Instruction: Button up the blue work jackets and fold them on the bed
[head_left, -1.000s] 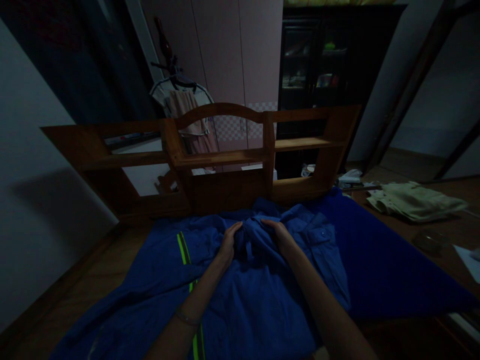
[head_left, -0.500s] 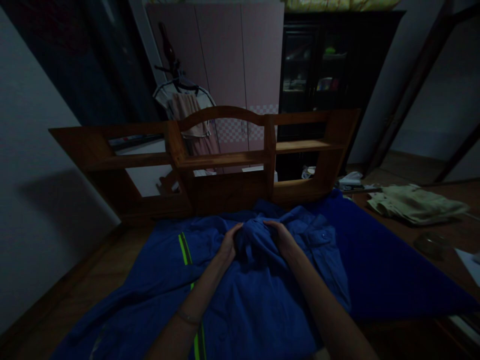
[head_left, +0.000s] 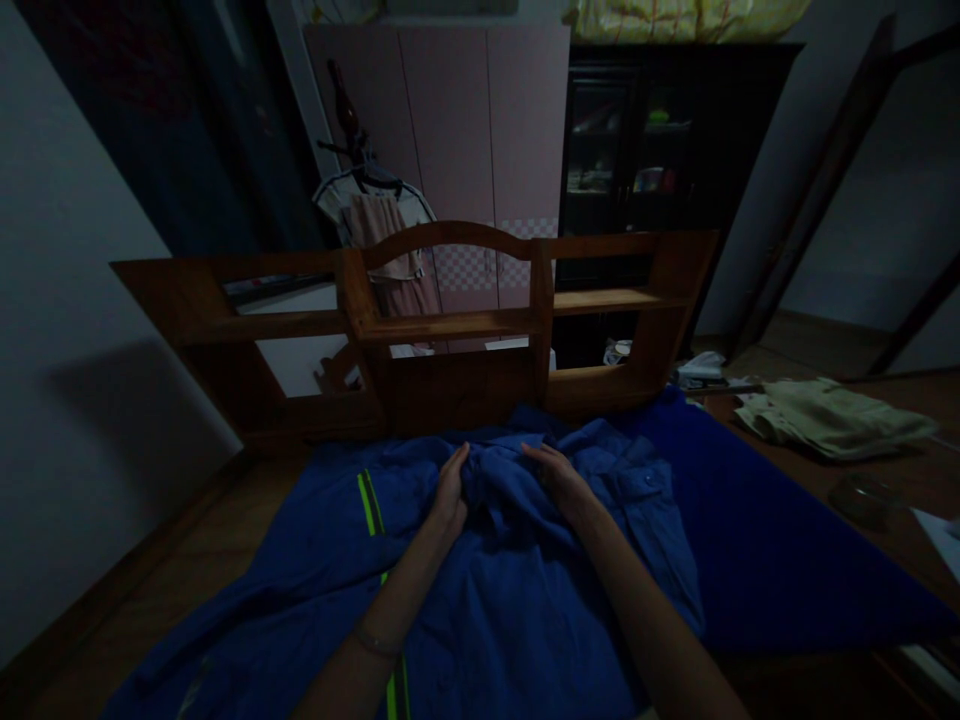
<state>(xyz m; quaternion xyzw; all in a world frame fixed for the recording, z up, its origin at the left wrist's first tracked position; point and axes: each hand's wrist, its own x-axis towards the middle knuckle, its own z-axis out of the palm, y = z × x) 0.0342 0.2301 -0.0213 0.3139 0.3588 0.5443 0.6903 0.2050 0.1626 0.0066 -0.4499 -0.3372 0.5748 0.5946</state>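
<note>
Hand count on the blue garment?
2. The left hand is at the left side of the bunched cloth on the blue garment; the right hand is at its right side. No other hands show.

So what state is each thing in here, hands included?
Left hand: on the garment, fingers partly hidden, grip unclear
Right hand: on the garment, fingers bent, grip unclear
Garment: spread out, bunched between the hands
Blue cloth: laid out flat
Pink wardrobe: doors shut
Hung clothes: hanging on the rack
Green cloth: loosely folded
</note>
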